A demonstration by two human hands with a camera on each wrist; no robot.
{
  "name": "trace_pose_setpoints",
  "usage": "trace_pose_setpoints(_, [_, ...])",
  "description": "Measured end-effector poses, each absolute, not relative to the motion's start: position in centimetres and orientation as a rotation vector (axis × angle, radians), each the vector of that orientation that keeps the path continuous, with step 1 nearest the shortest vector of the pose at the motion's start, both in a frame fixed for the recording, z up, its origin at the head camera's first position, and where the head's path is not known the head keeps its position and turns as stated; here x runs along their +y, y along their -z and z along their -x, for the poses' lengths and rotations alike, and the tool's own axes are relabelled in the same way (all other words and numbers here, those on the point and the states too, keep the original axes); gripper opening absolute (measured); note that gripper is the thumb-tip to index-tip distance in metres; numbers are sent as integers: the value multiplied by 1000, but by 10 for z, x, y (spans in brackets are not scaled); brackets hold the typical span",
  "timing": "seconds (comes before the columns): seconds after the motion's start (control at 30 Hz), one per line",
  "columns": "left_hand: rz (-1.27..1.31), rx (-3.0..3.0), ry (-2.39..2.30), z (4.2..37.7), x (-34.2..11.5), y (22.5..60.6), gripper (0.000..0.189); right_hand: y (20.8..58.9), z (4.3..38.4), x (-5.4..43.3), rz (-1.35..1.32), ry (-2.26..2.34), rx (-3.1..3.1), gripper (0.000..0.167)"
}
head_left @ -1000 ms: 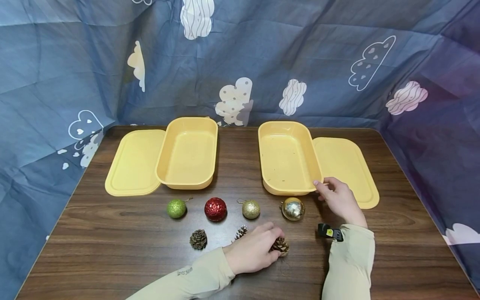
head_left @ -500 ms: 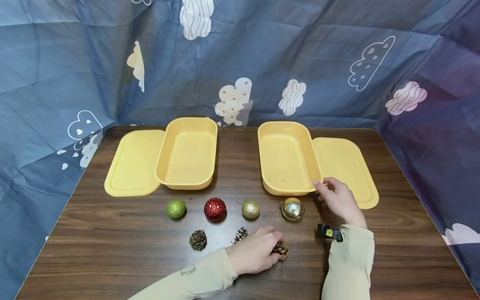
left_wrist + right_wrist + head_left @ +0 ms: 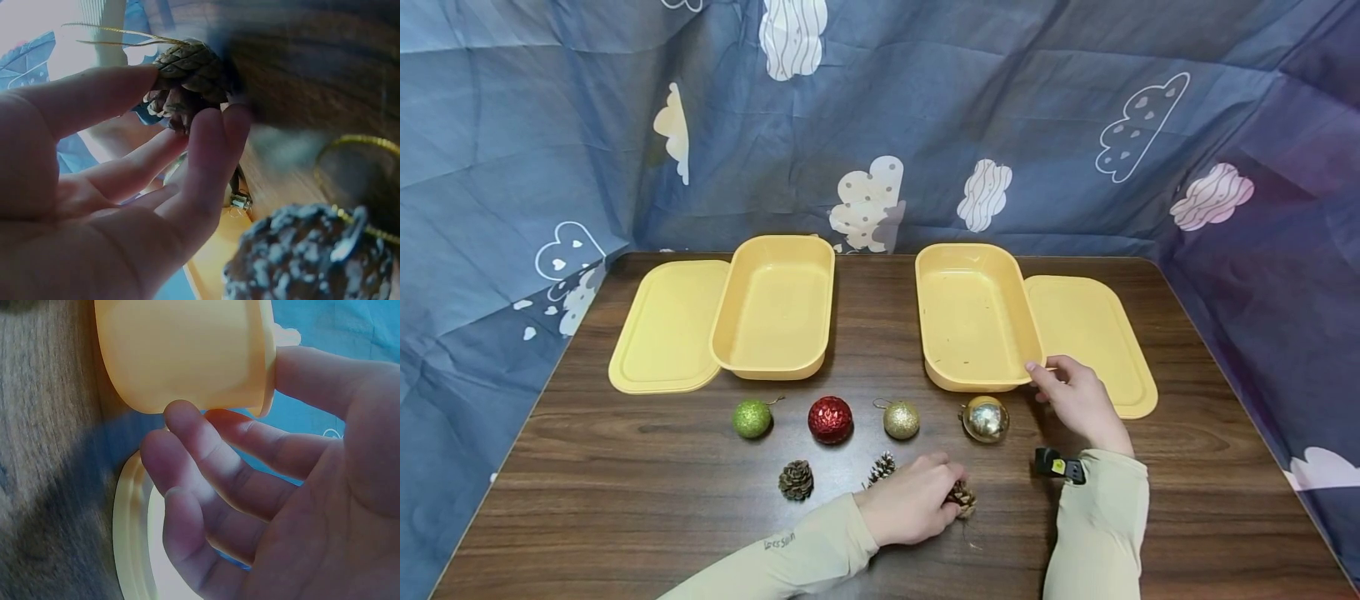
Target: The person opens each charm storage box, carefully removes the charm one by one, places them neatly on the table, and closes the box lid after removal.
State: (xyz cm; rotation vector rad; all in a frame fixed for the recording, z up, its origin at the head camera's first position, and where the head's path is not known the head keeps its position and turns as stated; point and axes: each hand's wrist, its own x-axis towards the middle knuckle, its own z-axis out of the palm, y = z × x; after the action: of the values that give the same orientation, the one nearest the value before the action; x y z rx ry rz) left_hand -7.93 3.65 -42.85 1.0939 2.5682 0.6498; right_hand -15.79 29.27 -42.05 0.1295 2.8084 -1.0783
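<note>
My left hand (image 3: 910, 502) pinches a brown pine cone (image 3: 962, 499) between thumb and fingers, low over the table. A gold string loop (image 3: 134, 34) trails from this cone in the left wrist view. Just left of the hand lies a white-tipped pine cone (image 3: 882, 467), partly covered by it. At the near right corner of the right yellow plastic box (image 3: 981, 385), my right hand (image 3: 1084, 400) holds the rim. Its thumb (image 3: 312, 378) lies on the rim while the fingers (image 3: 187, 419) curl beneath, against the box's outer wall.
Between boxes and cones runs a row of baubles: green (image 3: 752, 418), red (image 3: 831, 419), glittery gold (image 3: 901, 419) and shiny gold (image 3: 986, 418). Another pine cone (image 3: 796, 480) lies left. A second yellow box (image 3: 775, 371) stands back left; lids (image 3: 666, 333) lie outside both boxes.
My left hand has shifted slightly right, uncovering more of the white-tipped cone. The string by the held pine cone has changed position. My right hand stays at the box corner.
</note>
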Motion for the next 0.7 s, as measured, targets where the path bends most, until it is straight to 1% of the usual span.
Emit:
trace_pose_setpoints(0.13, [-1087, 2580, -643, 81, 36, 428, 25, 421, 158, 293, -127, 1075, 2809, 53])
trace_pose_setpoints(0.3, [-1105, 2607, -640, 84, 36, 431, 20, 421, 158, 293, -124, 1074, 2811, 54])
trace_pose_setpoints(0.53, [-1097, 2607, -650, 85, 35, 433, 29, 422, 158, 294, -124, 1082, 2802, 55])
trace_pose_setpoints(0.7, [-1101, 2598, -657, 84, 35, 433, 23, 422, 158, 294, -122, 1090, 2794, 56])
